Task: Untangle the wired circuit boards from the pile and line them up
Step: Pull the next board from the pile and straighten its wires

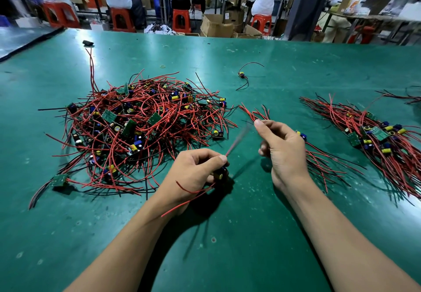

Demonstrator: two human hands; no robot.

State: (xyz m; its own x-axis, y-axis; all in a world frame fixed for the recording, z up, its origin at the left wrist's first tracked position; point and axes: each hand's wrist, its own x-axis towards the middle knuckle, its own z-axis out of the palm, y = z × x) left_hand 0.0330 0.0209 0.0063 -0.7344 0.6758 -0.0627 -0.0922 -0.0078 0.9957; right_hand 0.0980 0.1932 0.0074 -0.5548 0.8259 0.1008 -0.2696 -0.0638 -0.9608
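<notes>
On the counter (pixel 250 234), the pile (pixel 141 127) lies at 10 o'clock and the lined-up row (pixel 378 136) at 3 o'clock. The left hand (pixel 196 171) curls round one board (pixel 220 175), its wire blurred. The right hand (pixel 282 148) pinches a wired bundle (pixel 256 115) at centre.

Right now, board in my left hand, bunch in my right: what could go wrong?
1. The blurred red wire from the board in the left hand passes close to the pile; it may snag loose ends.
2. The right hand holds a whole bunch; a loose grip could let its tails mix with the sorted row.
</notes>
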